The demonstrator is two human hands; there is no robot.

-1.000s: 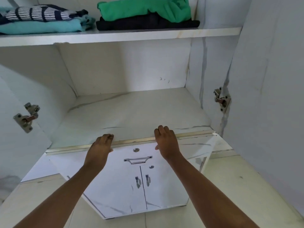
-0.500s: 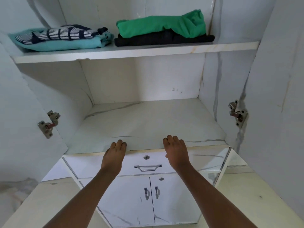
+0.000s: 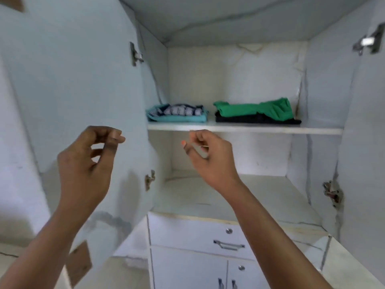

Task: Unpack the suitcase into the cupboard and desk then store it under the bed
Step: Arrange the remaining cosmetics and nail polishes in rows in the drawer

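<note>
The white cupboard stands open, its left door (image 3: 73, 90) and right door (image 3: 366, 122) swung out. On the upper shelf (image 3: 250, 128) lie a teal and striped folded pile (image 3: 179, 113) and a green top on black clothing (image 3: 256, 112). The lower shelf (image 3: 239, 197) is bare. My left hand (image 3: 89, 159) is raised in front of the left door, fingers loosely curled, holding nothing. My right hand (image 3: 210, 155) hovers before the shelf edge, also loosely curled and empty. No suitcase is in view.
Below the lower shelf sit a drawer with a metal handle (image 3: 229, 245) and two small closed doors (image 3: 208, 272). Metal hinges (image 3: 331, 192) stick out on both inner sides. A brown patch (image 3: 79, 263) shows on the left door's lower corner.
Both hands have lifted off the lower shelf's front edge into the air and their fingers have curled. The view has tilted up and shifted left.
</note>
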